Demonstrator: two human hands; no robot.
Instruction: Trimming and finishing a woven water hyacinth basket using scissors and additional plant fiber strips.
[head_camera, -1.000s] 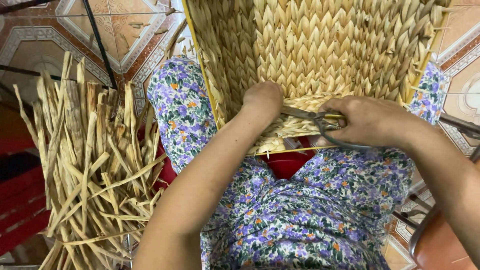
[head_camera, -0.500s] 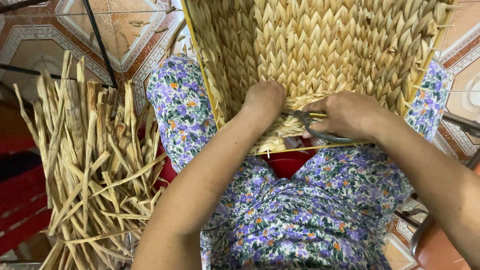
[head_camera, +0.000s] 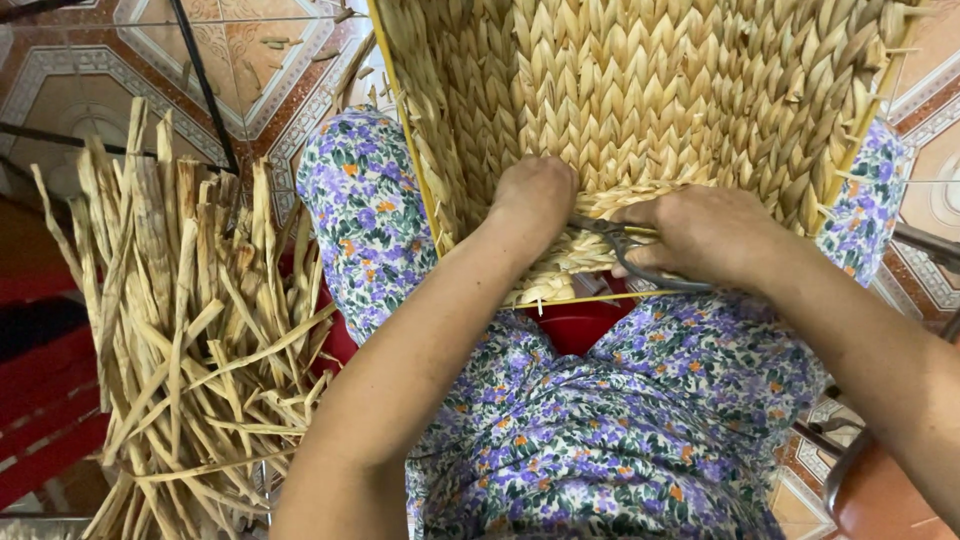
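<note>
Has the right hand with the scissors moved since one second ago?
Yes. The right hand with the scissors shifted slightly left along the woven basket edge, closer to the left hand.

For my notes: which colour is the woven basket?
Pale straw-yellow woven basket, clearest in the head view.

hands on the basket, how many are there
2. The left hand presses on the woven basket near its lower edge. The right hand is beside it, gripping scissors against the weave. No other hands show.
</note>
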